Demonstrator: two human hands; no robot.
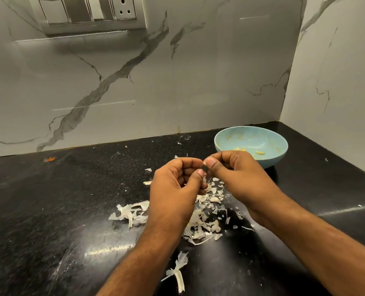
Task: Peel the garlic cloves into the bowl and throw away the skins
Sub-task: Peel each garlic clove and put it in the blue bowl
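Observation:
My left hand (175,189) and my right hand (233,176) meet above the black counter, fingers curled, fingertips pinching a small garlic clove (203,166) between them; the clove is almost wholly hidden by the fingers. A thin strip of skin (205,180) hangs just below the fingertips. Behind my right hand stands a light blue bowl (269,133) with a few peeled yellowish cloves (260,152) in its bottom. Dry white garlic skins (207,223) lie scattered on the counter under my hands.
More skin pieces lie at the left (128,212) and near the front (178,272). A marble wall stands behind and to the right, forming a corner. A switch panel with a socket (87,11) sits high on the back wall. An orange speck (50,159) lies far left.

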